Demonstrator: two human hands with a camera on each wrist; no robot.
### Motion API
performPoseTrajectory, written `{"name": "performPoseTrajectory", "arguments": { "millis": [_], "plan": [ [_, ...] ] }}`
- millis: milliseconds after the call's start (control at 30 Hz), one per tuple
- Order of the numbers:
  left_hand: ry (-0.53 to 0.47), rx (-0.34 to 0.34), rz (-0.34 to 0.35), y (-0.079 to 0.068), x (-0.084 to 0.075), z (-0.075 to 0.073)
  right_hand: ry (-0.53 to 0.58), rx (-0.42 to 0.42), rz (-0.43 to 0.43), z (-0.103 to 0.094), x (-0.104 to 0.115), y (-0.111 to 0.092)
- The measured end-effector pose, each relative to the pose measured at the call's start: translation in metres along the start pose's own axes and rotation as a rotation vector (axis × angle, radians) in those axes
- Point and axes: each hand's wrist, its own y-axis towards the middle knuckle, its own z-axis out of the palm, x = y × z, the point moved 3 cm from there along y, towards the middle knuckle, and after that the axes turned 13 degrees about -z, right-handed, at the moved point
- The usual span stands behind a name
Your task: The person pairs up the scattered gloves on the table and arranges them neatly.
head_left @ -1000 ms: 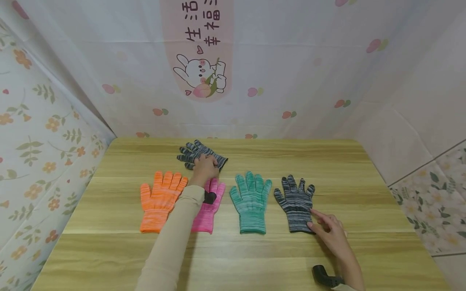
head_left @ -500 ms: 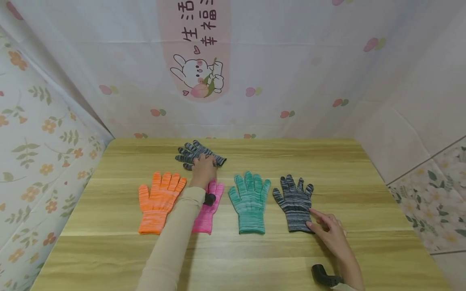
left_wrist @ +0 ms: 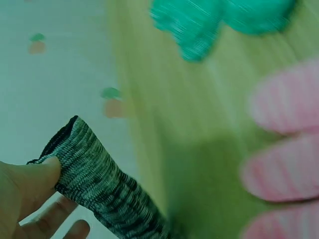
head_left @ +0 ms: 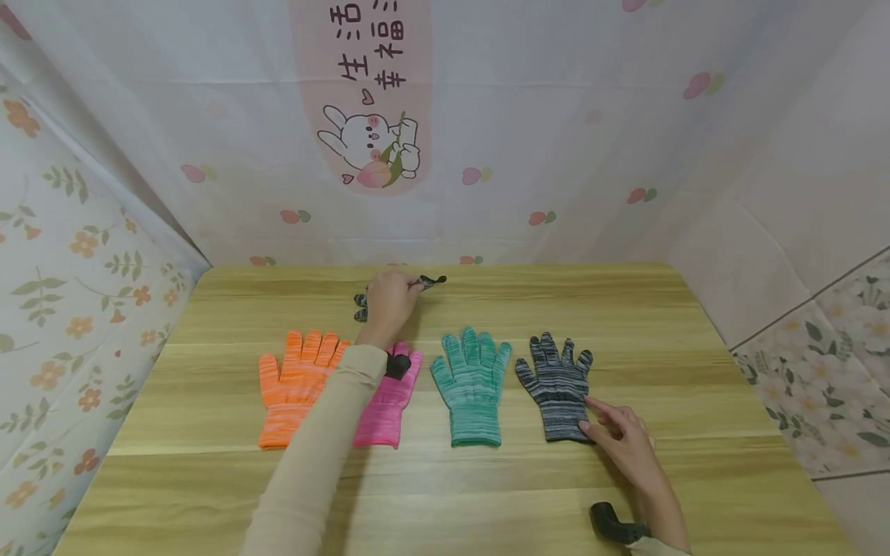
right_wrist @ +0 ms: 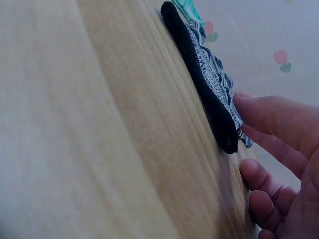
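Observation:
At the back of the table my left hand (head_left: 392, 303) holds a black-and-grey striped knit glove (head_left: 431, 281). In the left wrist view, thumb and fingers pinch its raised cuff (left_wrist: 82, 149); the hand covers most of this glove in the head view. A second black-and-grey glove (head_left: 565, 394) lies flat at the right, fingers pointing away. My right hand (head_left: 626, 444) rests beside its cuff, thumb and index fingertips touching the edge. In the right wrist view, the thumb lies against the dark cuff (right_wrist: 199, 84), the other fingers loosely bent.
In a row left of the right-hand glove lie a teal glove (head_left: 475, 394), a pink glove (head_left: 381, 417) and an orange glove (head_left: 292, 386). My left forearm partly covers the pink and orange ones. A printed curtain (head_left: 556, 139) hangs behind the wooden table (head_left: 528, 502).
My left hand has gripped the back glove's cuff and lifted it off the table, shifting slightly away. The right hand stays at its glove. The head view has turned slightly.

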Motion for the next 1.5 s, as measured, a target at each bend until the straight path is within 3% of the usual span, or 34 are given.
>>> {"name": "performPoseTrajectory", "arguments": {
  "millis": [200, 467, 700, 833, 1133, 1367, 1500],
  "plan": [
    [-0.165, 0.077, 0.078, -0.008, -0.033, -0.01, 0.004, -0.008, -0.006, -0.001, -0.001, 0.0],
    [-0.3, 0.139, 0.157, -0.031, -0.081, -0.013, 0.002, -0.015, -0.018, 0.0, -0.001, 0.001],
    [-0.457, 0.271, 0.189, -0.053, -0.12, -0.003, 0.014, -0.039, -0.031, 0.001, -0.003, -0.001],
    [-0.483, 0.298, 0.205, -0.063, -0.137, 0.007, 0.02, -0.053, -0.035, 0.001, -0.003, -0.002],
    [-0.557, 0.313, 0.259, -0.078, -0.159, 0.03, 0.039, -0.06, -0.032, 0.001, -0.003, -0.002],
    [-0.601, 0.291, 0.289, -0.084, -0.162, 0.046, 0.046, -0.054, -0.029, 0.001, -0.002, -0.002],
    [-0.62, 0.242, 0.284, -0.083, -0.161, 0.05, 0.045, -0.056, -0.028, 0.001, -0.001, -0.002]
  ]
}}
